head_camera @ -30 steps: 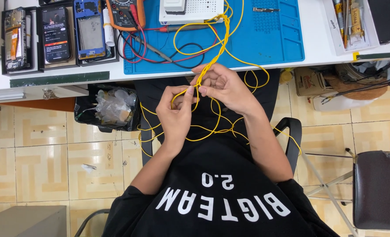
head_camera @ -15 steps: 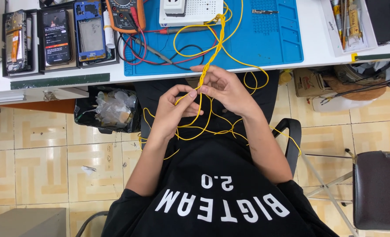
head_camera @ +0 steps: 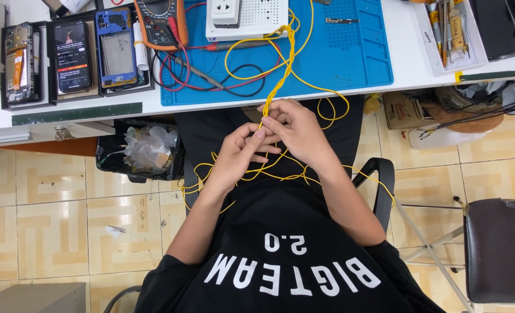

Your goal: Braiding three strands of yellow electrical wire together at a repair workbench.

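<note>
Below the blue mat (head_camera: 350, 52), both hands, left hand (head_camera: 238, 157) and right hand (head_camera: 295, 128), pinched the twisted yellow wire (head_camera: 284, 64), seemingly light, limp, best held at the twist's end.

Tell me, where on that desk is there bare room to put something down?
The blue mat is bare on its right part, between the yellow wire braid and the tool tray. A bare white strip runs along the desk edge there too. The left is crowded: phones, multimeter and red and black leads. Both hands, left hand and right hand, hold the wire.
</note>
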